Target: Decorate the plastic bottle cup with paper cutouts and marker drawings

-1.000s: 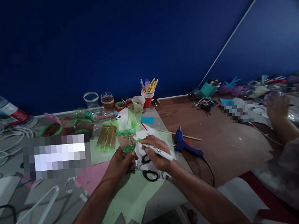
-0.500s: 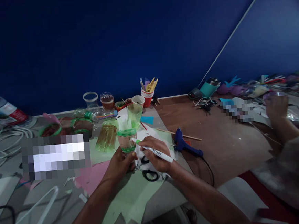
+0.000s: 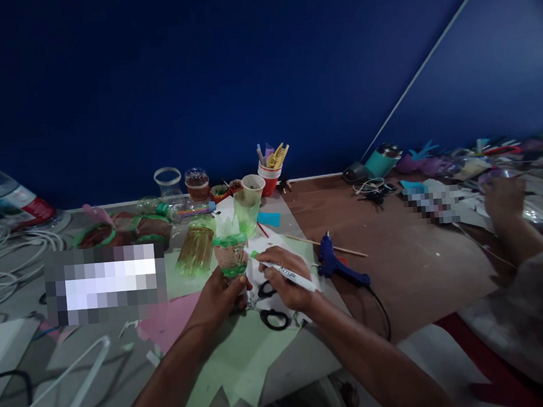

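My left hand (image 3: 224, 290) is closed around the lower part of a small clear plastic cup (image 3: 231, 255) with green paint at its rim and near its base. In my right hand (image 3: 287, 277) is a white acrylic paint marker (image 3: 290, 277), its green end pointing at the cup but a little apart from it. Black-handled scissors (image 3: 275, 318) lie on the paper below my right hand, their blades partly hidden. Behind the cup stands a green-tinted clear cup (image 3: 247, 213). A brown and green painted plastic piece (image 3: 194, 250) lies to its left.
A blue glue gun (image 3: 339, 261) and a thin wooden stick (image 3: 324, 246) lie to the right. A red cup (image 3: 269, 180) of wooden cutlery stands by the wall. Coiled white cables (image 3: 14, 249) lie left. At far right, another person's hand (image 3: 505, 199) is over craft items.
The marker's green end has drawn back slightly to the right, away from the cup. My left hand still holds the cup in about the same place.
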`<state>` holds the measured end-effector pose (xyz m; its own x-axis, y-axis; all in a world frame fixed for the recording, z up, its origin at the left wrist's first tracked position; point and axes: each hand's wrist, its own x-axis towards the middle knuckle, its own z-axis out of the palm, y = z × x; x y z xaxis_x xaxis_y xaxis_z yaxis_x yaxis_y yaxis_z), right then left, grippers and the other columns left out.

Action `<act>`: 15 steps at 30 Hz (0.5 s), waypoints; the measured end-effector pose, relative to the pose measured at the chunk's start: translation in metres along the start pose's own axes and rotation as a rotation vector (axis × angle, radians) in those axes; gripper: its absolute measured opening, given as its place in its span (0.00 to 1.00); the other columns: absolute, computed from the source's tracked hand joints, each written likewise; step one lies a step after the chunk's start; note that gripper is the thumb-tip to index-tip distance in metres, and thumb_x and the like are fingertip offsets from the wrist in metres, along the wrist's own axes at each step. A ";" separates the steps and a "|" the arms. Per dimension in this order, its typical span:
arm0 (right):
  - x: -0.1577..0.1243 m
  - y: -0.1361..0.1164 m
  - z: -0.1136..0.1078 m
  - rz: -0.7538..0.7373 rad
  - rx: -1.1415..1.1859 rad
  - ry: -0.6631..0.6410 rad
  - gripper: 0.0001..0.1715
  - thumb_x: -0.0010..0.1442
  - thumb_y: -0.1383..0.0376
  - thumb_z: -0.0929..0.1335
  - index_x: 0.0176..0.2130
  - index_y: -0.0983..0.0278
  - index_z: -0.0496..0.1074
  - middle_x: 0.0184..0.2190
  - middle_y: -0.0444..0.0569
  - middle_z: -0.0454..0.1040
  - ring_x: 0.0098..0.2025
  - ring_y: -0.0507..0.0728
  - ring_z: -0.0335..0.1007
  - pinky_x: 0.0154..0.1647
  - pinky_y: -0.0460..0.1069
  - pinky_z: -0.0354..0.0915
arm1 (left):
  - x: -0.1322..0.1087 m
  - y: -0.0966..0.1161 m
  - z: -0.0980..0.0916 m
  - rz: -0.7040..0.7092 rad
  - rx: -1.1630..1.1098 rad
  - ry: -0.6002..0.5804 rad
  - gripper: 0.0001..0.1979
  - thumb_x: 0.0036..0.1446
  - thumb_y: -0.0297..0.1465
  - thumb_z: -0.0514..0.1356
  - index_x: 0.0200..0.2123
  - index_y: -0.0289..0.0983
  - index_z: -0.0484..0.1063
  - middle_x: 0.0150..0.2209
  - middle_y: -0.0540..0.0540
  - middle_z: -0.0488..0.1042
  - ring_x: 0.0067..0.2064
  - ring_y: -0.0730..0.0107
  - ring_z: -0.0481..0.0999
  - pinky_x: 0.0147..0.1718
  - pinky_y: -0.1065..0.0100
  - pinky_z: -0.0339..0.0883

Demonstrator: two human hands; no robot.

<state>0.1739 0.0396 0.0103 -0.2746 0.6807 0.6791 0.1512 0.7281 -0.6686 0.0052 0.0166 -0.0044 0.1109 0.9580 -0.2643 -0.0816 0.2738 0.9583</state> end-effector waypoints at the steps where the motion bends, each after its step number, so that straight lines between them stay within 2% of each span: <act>1: -0.001 0.000 0.000 -0.002 0.016 0.009 0.12 0.62 0.64 0.61 0.43 0.61 0.71 0.30 0.49 0.74 0.35 0.57 0.70 0.39 0.53 0.67 | 0.000 0.000 0.000 -0.001 -0.003 0.001 0.19 0.47 0.43 0.64 0.33 0.37 0.63 0.25 0.50 0.73 0.18 0.75 0.68 0.18 0.70 0.61; 5: -0.006 0.002 0.003 0.091 0.128 0.094 0.16 0.64 0.62 0.61 0.50 0.61 0.67 0.34 0.48 0.73 0.27 0.52 0.68 0.32 0.50 0.67 | 0.000 0.000 0.000 -0.011 -0.023 0.004 0.19 0.46 0.43 0.64 0.34 0.37 0.63 0.26 0.49 0.73 0.18 0.75 0.68 0.19 0.70 0.61; 7: -0.008 0.005 0.006 0.186 0.191 0.169 0.18 0.65 0.61 0.59 0.53 0.61 0.64 0.32 0.47 0.72 0.21 0.49 0.63 0.25 0.47 0.65 | -0.001 -0.001 -0.001 -0.005 -0.030 -0.011 0.19 0.47 0.43 0.64 0.34 0.36 0.63 0.27 0.49 0.73 0.19 0.76 0.68 0.19 0.70 0.62; 9: -0.009 0.008 0.009 0.255 0.217 0.225 0.17 0.66 0.60 0.59 0.53 0.62 0.63 0.29 0.44 0.71 0.19 0.48 0.61 0.23 0.45 0.63 | -0.001 -0.002 -0.001 0.002 -0.040 -0.020 0.18 0.49 0.43 0.63 0.33 0.37 0.62 0.28 0.49 0.73 0.19 0.76 0.68 0.20 0.70 0.63; 12: -0.010 0.012 0.010 0.295 0.209 0.214 0.16 0.66 0.60 0.59 0.51 0.62 0.64 0.29 0.44 0.71 0.21 0.48 0.61 0.25 0.45 0.63 | -0.001 -0.004 -0.001 -0.009 -0.037 -0.022 0.17 0.50 0.43 0.62 0.33 0.37 0.62 0.27 0.51 0.72 0.19 0.77 0.67 0.20 0.70 0.63; 15: -0.012 0.010 0.008 0.246 0.226 0.129 0.18 0.66 0.58 0.59 0.52 0.61 0.63 0.30 0.46 0.72 0.22 0.49 0.62 0.26 0.46 0.64 | 0.000 -0.004 -0.002 -0.023 -0.032 -0.040 0.18 0.50 0.44 0.62 0.33 0.36 0.63 0.27 0.51 0.72 0.20 0.77 0.67 0.20 0.70 0.64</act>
<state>0.1715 0.0382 -0.0069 -0.1314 0.8488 0.5121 -0.0202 0.5142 -0.8574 0.0036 0.0157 -0.0089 0.1521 0.9476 -0.2810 -0.1099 0.2988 0.9480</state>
